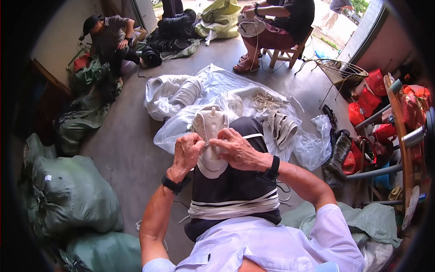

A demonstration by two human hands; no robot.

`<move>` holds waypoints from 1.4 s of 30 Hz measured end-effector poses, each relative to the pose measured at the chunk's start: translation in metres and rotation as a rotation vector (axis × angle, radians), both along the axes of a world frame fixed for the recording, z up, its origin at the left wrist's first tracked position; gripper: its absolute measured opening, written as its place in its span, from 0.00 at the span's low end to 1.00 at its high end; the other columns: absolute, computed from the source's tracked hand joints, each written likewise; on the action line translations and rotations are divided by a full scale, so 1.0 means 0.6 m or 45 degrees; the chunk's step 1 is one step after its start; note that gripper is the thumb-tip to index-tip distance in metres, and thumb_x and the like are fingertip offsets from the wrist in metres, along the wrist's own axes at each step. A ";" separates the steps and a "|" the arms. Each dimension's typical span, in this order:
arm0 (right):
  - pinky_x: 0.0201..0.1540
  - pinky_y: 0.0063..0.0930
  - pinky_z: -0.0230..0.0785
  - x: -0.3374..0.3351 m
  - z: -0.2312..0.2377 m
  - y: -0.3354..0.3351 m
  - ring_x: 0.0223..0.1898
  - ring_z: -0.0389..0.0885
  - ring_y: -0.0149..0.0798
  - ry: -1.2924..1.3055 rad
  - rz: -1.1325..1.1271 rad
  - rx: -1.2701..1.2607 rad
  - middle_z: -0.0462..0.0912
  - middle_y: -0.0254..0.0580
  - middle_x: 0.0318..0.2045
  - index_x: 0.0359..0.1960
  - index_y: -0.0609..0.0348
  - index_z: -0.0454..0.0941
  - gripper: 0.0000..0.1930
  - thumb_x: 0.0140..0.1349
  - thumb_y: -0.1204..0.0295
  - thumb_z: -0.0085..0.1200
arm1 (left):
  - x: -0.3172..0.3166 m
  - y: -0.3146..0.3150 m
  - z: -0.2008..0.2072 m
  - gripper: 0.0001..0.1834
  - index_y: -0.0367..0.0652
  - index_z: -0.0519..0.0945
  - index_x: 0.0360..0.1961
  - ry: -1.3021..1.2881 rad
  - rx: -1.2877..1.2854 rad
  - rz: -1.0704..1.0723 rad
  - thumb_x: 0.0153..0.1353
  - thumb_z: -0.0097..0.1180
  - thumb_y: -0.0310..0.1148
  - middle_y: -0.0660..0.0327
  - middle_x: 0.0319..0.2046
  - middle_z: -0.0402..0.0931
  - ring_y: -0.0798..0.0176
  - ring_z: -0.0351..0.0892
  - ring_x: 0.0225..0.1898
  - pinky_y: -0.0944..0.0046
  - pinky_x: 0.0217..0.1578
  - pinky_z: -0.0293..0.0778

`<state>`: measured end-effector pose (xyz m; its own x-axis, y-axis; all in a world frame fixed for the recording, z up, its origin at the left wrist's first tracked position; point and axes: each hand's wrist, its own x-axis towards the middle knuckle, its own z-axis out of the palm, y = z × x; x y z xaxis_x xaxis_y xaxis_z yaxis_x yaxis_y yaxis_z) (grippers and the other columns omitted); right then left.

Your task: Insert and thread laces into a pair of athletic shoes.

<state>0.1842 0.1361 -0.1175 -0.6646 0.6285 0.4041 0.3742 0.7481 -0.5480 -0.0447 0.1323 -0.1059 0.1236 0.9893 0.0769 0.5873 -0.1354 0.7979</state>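
Note:
A cream-white sneaker (211,121) rests on my dark-covered lap, its rounded toe end toward me. My left hand (186,153) is closed in a pinch at the left side of the shoe's lacing area. From the right, my right hand (242,152) pinches close to it, with thumb and forefinger over the middle of the shoe. Between the fingertips there seems to be a thin pale shoelace, mostly covered by them. A bundle of long white laces (233,205) lies across my thighs.
Clear plastic sheeting (217,75) on the floor ahead holds stacked white shoe parts (186,90), loose laces (265,100) and more pale shoe pieces (283,128). Full green sacks (74,192) stand at left. Red bags (368,102) and a rack crowd the right. Two people sit farther off.

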 end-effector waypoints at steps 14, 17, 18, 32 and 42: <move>0.56 0.42 0.62 -0.025 0.018 0.046 0.51 0.75 0.46 -0.030 0.053 0.235 0.74 0.41 0.45 0.43 0.54 0.81 0.14 0.54 0.79 0.61 | -0.025 0.050 0.080 0.16 0.46 0.80 0.41 0.564 0.476 -0.687 0.52 0.70 0.27 0.59 0.55 0.76 0.49 0.83 0.50 0.50 0.48 0.80; 0.54 0.41 0.61 -0.019 0.012 0.050 0.47 0.76 0.44 0.045 0.091 0.203 0.73 0.39 0.42 0.45 0.52 0.81 0.14 0.56 0.78 0.62 | -0.023 0.058 0.085 0.14 0.47 0.82 0.39 0.673 0.391 -0.746 0.52 0.72 0.31 0.60 0.49 0.78 0.51 0.84 0.45 0.52 0.45 0.80; 0.53 0.41 0.61 -0.018 0.010 0.050 0.46 0.76 0.43 0.067 0.092 0.193 0.73 0.38 0.41 0.45 0.51 0.81 0.14 0.57 0.77 0.62 | -0.025 0.058 0.088 0.13 0.47 0.82 0.39 0.683 0.394 -0.770 0.53 0.72 0.32 0.60 0.47 0.78 0.52 0.84 0.44 0.51 0.44 0.80; 0.45 0.41 0.59 -0.042 -0.026 0.063 0.42 0.76 0.42 0.157 0.014 -0.095 0.74 0.38 0.36 0.40 0.46 0.86 0.10 0.57 0.72 0.60 | -0.026 0.052 0.083 0.15 0.41 0.80 0.30 0.634 0.600 -0.800 0.46 0.75 0.31 0.59 0.37 0.76 0.53 0.82 0.40 0.54 0.39 0.79; 0.44 0.40 0.60 -0.052 -0.048 0.088 0.40 0.78 0.42 0.572 0.172 -0.710 0.77 0.38 0.33 0.36 0.50 0.88 0.10 0.54 0.76 0.59 | -0.026 0.037 0.072 0.15 0.38 0.79 0.30 0.519 0.849 -0.751 0.46 0.75 0.29 0.59 0.33 0.74 0.54 0.80 0.35 0.56 0.36 0.78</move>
<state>0.1529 0.1890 -0.1464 -0.5961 0.7446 0.3002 -0.0527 0.3368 -0.9401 -0.0606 0.1545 -0.0629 0.7255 0.5297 0.4394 0.4946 -0.8453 0.2023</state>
